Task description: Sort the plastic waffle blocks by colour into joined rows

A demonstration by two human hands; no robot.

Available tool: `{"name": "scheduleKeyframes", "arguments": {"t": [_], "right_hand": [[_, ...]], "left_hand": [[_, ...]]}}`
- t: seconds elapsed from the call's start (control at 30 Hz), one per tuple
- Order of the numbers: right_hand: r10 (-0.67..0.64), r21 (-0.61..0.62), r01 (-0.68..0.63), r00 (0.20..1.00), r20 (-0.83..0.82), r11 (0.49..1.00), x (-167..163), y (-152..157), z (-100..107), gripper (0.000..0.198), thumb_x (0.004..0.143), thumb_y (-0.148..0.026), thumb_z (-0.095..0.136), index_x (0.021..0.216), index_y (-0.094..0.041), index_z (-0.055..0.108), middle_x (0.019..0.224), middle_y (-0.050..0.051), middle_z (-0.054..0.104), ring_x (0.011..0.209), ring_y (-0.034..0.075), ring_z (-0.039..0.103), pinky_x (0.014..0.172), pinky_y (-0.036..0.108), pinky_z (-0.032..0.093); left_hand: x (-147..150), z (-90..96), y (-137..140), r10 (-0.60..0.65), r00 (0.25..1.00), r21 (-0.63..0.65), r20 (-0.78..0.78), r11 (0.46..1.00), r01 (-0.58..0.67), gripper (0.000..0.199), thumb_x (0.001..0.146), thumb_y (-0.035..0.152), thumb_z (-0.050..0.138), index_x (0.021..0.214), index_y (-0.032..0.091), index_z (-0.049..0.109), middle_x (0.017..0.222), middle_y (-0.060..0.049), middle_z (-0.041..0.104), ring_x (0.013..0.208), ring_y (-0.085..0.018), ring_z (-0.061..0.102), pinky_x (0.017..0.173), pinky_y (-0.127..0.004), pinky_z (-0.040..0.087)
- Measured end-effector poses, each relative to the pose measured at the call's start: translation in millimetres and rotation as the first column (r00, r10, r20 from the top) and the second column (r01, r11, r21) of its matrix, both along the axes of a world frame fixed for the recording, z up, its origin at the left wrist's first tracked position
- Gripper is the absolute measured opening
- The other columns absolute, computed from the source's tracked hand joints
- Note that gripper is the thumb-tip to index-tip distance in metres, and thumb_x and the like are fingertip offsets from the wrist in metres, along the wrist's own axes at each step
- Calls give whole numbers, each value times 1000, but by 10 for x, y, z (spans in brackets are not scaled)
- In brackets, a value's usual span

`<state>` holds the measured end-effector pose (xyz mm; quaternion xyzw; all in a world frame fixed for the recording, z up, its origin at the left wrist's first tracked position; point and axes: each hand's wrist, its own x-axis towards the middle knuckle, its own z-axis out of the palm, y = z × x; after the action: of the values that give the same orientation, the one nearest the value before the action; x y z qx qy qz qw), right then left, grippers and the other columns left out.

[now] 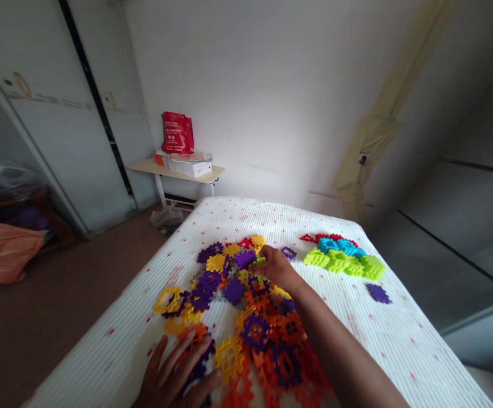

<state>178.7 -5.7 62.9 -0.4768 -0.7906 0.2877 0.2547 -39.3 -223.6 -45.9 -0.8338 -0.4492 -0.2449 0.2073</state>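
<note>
A loose heap of interlocking plastic tiles in purple, yellow, orange and red spreads over the middle of the bed [348, 317]. My right hand [277, 266] reaches into the far part of this heap. Its thumb and fingers close around a lime-green interlocking tile [260, 262], partly hidden by the hand. Beside it lies a purple tile [245, 259]. My left hand [176, 374] rests at the near left edge of the heap, fingers spread, over orange and purple tiles. A yellow window-shaped tile [229, 359] lies just right of that hand.
To the right, lime-green tiles [338, 260] stand in stacks before blue tiles [342, 247] and red tiles [331, 237]. A single purple tile [378, 293] lies nearer. Behind the bed, a small table [144, 165] bears a red bag [177, 133] and boxes against the wall.
</note>
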Motion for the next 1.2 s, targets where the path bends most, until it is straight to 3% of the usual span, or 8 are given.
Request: {"name": "scheduleKeyframes", "arguments": {"t": [0.17, 0.3, 0.37, 0.6, 0.7, 0.8, 1.0, 1.2], "right_hand": [[-92, -35, 90, 994, -52, 995, 41, -6, -28, 28, 59, -29, 70, 67, -19, 44, 61, -6, 44, 57, 9, 39, 48, 20, 28], [-154, -339, 66, 958, -241, 939, 95, -18, -39, 37, 60, -39, 71, 66, -21, 40, 59, -7, 41, 53, 9, 44, 45, 20, 34], [-168, -375, 50, 942, -290, 926, 136, -15, -46, 40, 58, -44, 71, 65, -21, 38, 57, -8, 39, 51, 9, 43, 44, 20, 36], [-218, -116, 187, 896, -388, 976, 372, -28, 4, 35, 61, -43, 67, 62, -20, 41, 57, -7, 38, 53, 8, 39, 49, 21, 32], [-120, -143, 66, 903, -412, 988, 484, -122, 24, 34, 59, -39, 69, 69, -20, 42, 59, -7, 38, 53, 8, 37, 48, 21, 30], [-7, -156, -55, 928, -372, 986, 604, -232, -16, 30, 61, -36, 66, 74, -20, 45, 64, -6, 43, 56, 9, 40, 51, 21, 32], [-185, 46, 191, 977, -108, 981, 954, -283, -211, 14, 70, -30, 58, 78, -19, 56, 70, -2, 56, 64, 13, 49, 59, 23, 38], [-305, 65, 314, 945, -115, 947, 1267, -224, -431, 32, 70, -29, 56, 99, -18, 63, 87, 6, 67, 78, 19, 61, 71, 30, 46]], "left_hand": [[58, 51, 73, 68, 993, -50, 100, 997, -63, 60, 81, 62, 39, 130, 28, 47, 142, -11, 41, 131, -33, 33, 108, -55, 16], [56, 63, 167, 161, 981, -40, 112, 987, -158, 37, 83, 23, 46, 117, 31, 58, 137, -8, 48, 130, -30, 36, 106, -55, 18], [18, 80, 222, 176, 979, -25, 100, 984, -175, 38, 80, 13, 47, 109, 32, 62, 134, -8, 51, 129, -30, 37, 105, -57, 18], [-43, 314, 384, 83, 977, 29, 197, 996, -90, 36, 81, 10, 46, 109, 25, 61, 127, -9, 56, 123, -27, 44, 103, -50, 27], [98, 490, 469, 6, 956, -10, 293, 1000, -3, 32, 82, 9, 45, 106, 23, 61, 120, -7, 60, 120, -24, 45, 101, -46, 33], [301, 682, 623, -69, 973, -95, 220, 991, 91, 35, 82, 8, 46, 110, 24, 59, 119, -4, 62, 119, -22, 45, 100, -44, 34], [706, 842, 1112, -116, 991, -323, 66, 937, 131, 57, 78, 3, 44, 129, 29, 45, 133, -1, 53, 124, -24, 40, 99, -49, 31], [852, 833, 1389, -218, 976, -415, 14, 886, 204, 60, 70, 0, 47, 121, 31, 51, 122, -2, 58, 120, -23, 42, 102, -52, 24]]}}
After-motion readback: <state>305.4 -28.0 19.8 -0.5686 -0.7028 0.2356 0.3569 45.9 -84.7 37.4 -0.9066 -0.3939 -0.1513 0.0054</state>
